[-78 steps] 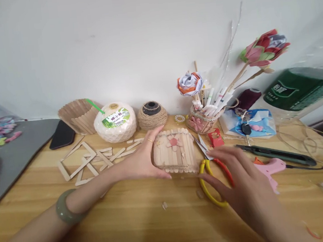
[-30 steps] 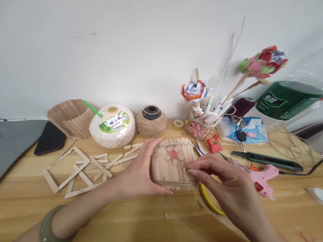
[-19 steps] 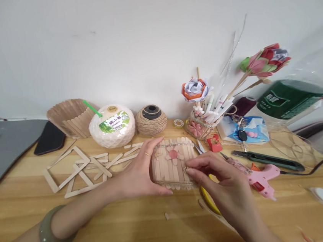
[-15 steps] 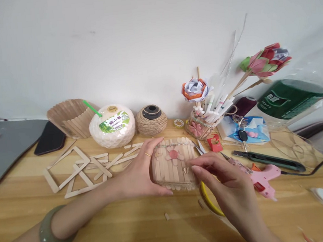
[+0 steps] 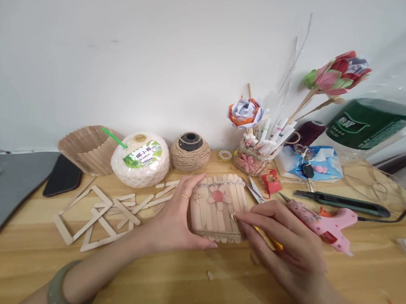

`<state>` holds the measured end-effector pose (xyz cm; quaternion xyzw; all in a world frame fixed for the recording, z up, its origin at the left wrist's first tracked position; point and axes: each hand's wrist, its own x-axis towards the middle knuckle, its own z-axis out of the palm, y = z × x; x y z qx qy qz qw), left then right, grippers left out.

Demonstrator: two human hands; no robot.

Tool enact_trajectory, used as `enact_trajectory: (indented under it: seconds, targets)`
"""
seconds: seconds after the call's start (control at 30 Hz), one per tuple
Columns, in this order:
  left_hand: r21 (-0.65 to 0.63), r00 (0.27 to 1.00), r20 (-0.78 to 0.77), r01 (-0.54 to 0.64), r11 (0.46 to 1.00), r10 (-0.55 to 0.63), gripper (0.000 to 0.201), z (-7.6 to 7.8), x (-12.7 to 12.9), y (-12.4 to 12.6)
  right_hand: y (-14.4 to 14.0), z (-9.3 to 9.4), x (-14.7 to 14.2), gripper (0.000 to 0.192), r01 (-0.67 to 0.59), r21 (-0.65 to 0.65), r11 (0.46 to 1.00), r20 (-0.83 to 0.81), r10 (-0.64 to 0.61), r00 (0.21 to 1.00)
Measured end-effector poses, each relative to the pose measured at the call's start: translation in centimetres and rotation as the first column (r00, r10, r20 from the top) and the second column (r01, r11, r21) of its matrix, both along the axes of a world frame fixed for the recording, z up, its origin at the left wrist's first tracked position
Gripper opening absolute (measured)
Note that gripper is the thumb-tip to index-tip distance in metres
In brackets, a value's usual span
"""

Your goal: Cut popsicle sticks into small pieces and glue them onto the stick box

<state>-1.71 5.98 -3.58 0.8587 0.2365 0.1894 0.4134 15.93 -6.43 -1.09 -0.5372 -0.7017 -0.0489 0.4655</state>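
My left hand (image 5: 173,218) grips the left side of a small box made of craft sticks (image 5: 210,219), thumb along the bottom edge and fingers at the top. A flower with a pink centre (image 5: 218,197) decorates its front, and twine (image 5: 215,236) runs along the lower edge. My right hand (image 5: 285,245) is at the box's lower right, thumb and forefinger pinched together against the front. A tiny pale piece (image 5: 233,216) shows at those fingertips; whether they hold it is unclear. Scissors with yellow handles (image 5: 255,190) lie partly hidden behind my right hand.
Loose craft sticks (image 5: 103,220) spread out at the left. Behind stand a stick basket (image 5: 87,154), a wrapped coconut (image 5: 141,165), a twine ball (image 5: 191,155) and a pen holder (image 5: 252,159). A pink glue gun (image 5: 336,227) and a green utility knife (image 5: 346,203) lie at right.
My right hand has shifted slightly left and down, its pinched fingertips now closer against the box front. My left hand keeps its hold. The view has moved a little.
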Motion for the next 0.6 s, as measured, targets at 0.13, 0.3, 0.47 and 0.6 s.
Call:
enact_trajectory:
  seconds: [0.13, 0.3, 0.47, 0.6]
  targets:
    - [0.000, 1.000, -0.006, 0.002, 1.000, -0.002, 0.112, 0.07, 0.02, 0.08, -0.09, -0.02, 0.13, 0.021, 0.001, 0.004, 1.000, 0.019, -0.001, 1.000]
    - [0.006, 1.000, -0.010, 0.003, 1.000, -0.003, 0.112, -0.02, 0.06, 0.04, -0.28, -0.02, 0.23, 0.022, -0.004, 0.009, 1.000, 0.057, 0.004, 0.998]
    - [0.022, 1.000, 0.001, 0.002, 1.000, -0.002, 0.112, -0.20, 0.02, 0.04, -0.48, 0.00, 0.10, 0.023, -0.021, 0.010, 1.000, 0.097, 0.020, 0.995]
    - [0.028, 1.000, -0.009, 0.004, 1.000, -0.004, 0.111, -0.15, 0.02, 0.07, -0.52, 0.12, 0.15, 0.022, -0.022, 0.008, 1.000, 0.087, 0.021, 0.996]
